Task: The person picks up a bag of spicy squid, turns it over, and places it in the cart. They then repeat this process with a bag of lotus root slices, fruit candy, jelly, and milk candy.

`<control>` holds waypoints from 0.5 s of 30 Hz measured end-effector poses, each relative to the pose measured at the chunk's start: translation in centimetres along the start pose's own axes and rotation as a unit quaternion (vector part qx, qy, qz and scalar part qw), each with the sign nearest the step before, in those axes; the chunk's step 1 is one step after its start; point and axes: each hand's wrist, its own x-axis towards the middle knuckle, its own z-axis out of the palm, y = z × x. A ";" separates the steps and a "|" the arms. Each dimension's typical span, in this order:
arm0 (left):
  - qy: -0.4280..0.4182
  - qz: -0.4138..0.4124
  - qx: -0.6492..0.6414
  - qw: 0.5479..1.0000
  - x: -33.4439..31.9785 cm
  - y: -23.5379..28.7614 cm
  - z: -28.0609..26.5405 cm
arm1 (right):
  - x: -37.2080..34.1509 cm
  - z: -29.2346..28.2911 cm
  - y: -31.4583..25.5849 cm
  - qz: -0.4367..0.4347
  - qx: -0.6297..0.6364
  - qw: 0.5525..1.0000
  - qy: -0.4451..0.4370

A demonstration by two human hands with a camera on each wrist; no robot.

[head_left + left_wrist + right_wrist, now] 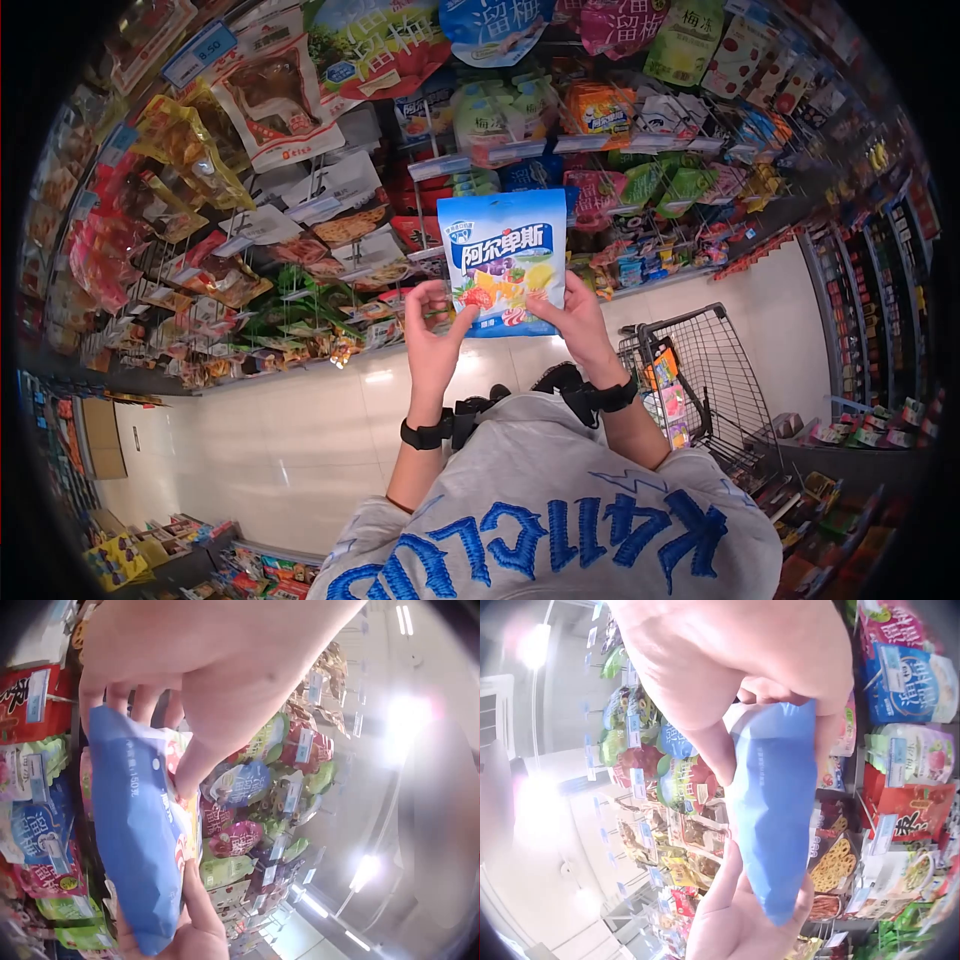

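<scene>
A blue candy bag (505,262) with fruit pictures and white lettering is held upright in front of the shelf, its printed front toward the head camera. The left hand (436,335) pinches its lower left side, thumb on the front and fingers behind. On the lower right side the right hand (585,325) grips it the same way, thumb pressed on the front. The left wrist view shows the bag's blue edge (135,825) between the left hand (187,675) above and the other hand below. In the right wrist view the right hand (742,660) holds the bag (776,802) from above.
Hanging snack bags (270,95) fill the rack ahead and to the left. A wire shopping cart (715,370) with packages inside stands at the right, on the pale tiled floor (270,430). More shelves (860,290) line the far right, and low displays sit behind.
</scene>
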 end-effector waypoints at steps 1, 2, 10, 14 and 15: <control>-0.014 -0.015 0.014 1.000 -0.1 -0.3 -0.4 | 0.0 0.1 -0.2 -0.011 -0.012 1.000 0.012; -0.013 -0.015 0.014 1.000 -0.4 -0.7 -0.5 | -0.1 0.2 -0.2 -0.011 -0.013 1.000 0.012; -0.129 -0.112 -0.076 0.982 -1.3 1.6 1.0 | -0.2 1.2 -0.4 -0.057 -0.104 0.993 -0.003; -0.160 -0.097 -0.157 0.970 -1.2 1.1 1.2 | -0.5 2.0 0.6 -0.060 -0.123 0.991 -0.001; -0.174 -0.092 -0.184 0.963 -1.1 0.7 1.3 | -0.5 2.1 0.6 -0.073 -0.173 0.982 -0.018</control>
